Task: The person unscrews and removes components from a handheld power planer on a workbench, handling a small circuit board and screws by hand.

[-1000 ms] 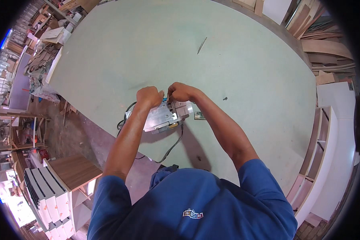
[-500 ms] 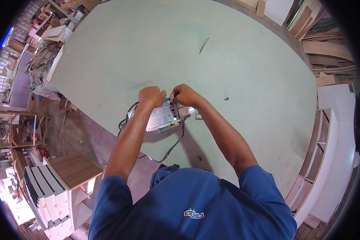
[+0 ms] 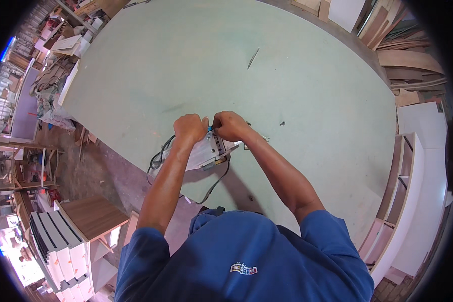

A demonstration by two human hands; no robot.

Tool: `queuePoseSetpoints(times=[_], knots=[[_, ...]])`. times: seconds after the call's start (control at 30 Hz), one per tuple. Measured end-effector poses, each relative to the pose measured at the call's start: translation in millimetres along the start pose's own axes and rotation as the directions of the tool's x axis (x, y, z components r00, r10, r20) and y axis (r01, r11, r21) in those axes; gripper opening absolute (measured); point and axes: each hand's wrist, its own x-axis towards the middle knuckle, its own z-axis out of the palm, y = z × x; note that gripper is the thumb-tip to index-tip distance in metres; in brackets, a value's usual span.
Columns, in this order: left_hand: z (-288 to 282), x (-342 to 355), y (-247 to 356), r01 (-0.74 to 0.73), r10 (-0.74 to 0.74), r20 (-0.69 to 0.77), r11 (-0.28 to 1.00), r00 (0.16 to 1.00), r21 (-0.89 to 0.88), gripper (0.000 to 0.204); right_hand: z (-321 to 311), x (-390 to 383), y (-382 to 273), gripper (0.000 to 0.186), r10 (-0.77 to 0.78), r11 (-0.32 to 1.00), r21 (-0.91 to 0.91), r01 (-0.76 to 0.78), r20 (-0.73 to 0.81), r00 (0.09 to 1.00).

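A corded power tool [image 3: 202, 154] with a flat silver metal plate facing up lies near the table's close edge. It looks like an electric planer turned over. My left hand [image 3: 190, 128] is closed at its far side, thumb towards the middle. Opposite it, my right hand [image 3: 229, 126] is closed with bent fingers over the tool's slotted part. A small blue piece [image 3: 210, 129] shows between the hands; I cannot tell whether it belongs to the tool. What the fingertips hold is hidden. A black cord [image 3: 157, 160] loops beside my left forearm.
The tool rests on a large pale green table [image 3: 327, 100]. On it lie a thin dark rod [image 3: 253, 58] and a small dark part [image 3: 282, 123]. Stacked white panels [image 3: 60, 246] and a wood-topped cabinet [image 3: 93, 214] stand at the left, a white shelf frame [image 3: 397, 201] at the right.
My right hand has shifted slightly, its fingers now more curled over the tool. The tool has turned a little beneath my hands. My left hand stays almost in place.
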Motion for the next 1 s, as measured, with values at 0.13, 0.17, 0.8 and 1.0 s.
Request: queuePoseSetpoints(times=[0.13, 0.17, 0.8, 1.0], knots=[[7, -9, -1, 0.02, -0.021, -0.069, 1.0, 0.997, -0.012, 0.054, 1, -8, 0, 0.018, -0.021, 0.993, 0.114, 0.023, -0.022, 1.0], [7, -11, 0, 0.013, -0.015, -0.11, 1.0, 0.994, -0.019, 0.054, 2, -8, 4, 0.018, -0.019, 0.993, 0.113, 0.022, -0.025, 1.0], [9, -19, 3, 0.039, -0.041, -0.143, 0.999, 0.989, -0.014, 0.054, -4, -5, 17, 0.014, -0.104, 0.805, 0.593, 0.004, 0.135, 0.985], [15, -18, 1, -0.014, 0.014, -0.207, 1.0, 0.978, 0.001, 0.06, 24, -22, 22, 0.014, 0.038, 0.689, 0.725, 0.01, -0.05, 0.998]])
